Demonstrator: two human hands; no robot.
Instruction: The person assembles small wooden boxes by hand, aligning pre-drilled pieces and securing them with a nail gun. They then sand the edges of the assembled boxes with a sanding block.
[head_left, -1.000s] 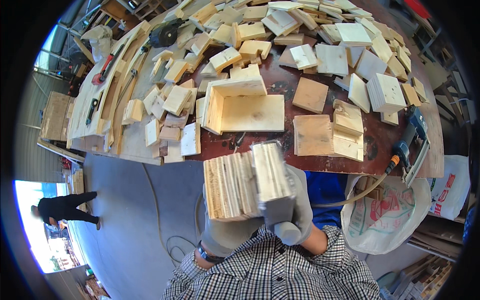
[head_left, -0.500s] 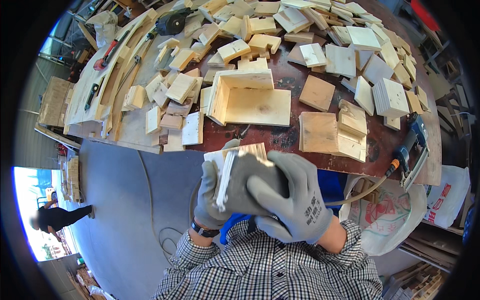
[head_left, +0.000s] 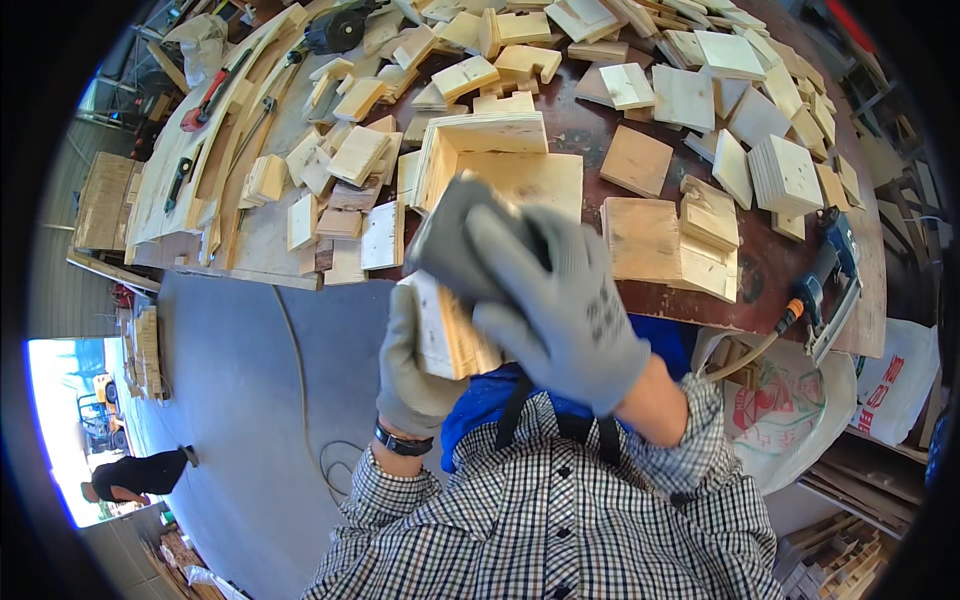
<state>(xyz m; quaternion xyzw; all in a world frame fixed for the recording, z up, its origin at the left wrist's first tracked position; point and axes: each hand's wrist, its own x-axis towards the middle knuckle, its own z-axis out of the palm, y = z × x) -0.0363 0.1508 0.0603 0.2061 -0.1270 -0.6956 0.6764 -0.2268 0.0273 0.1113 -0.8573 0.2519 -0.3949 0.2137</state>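
My gloved left hand (head_left: 410, 375) is closed around a light plywood block (head_left: 447, 335), held tilted in front of my body beyond the table's near edge. In my right hand (head_left: 570, 305), also gloved, is a bent dark grey piece of sandpaper (head_left: 455, 235). The sandpaper lies over the block's upper far end, its right side partly hidden under my fingers. Just behind my hands, an open wooden box frame (head_left: 440, 165) with upright sides on a flat board sits on the table.
Loose wood offcuts (head_left: 680, 95) cover much of the dark red table (head_left: 480, 275). A blue air nailer (head_left: 825, 265) with a hose lies at the right edge. Long strips, a red-handled tool (head_left: 207, 105) and a black grinder (head_left: 340, 30) lie left. Another person (head_left: 140, 475) stands far left.
My right hand has moved up and away from me with the sandpaper, baring more of the block. My left hand has lowered slightly, still holding the block. The far person has shifted right.
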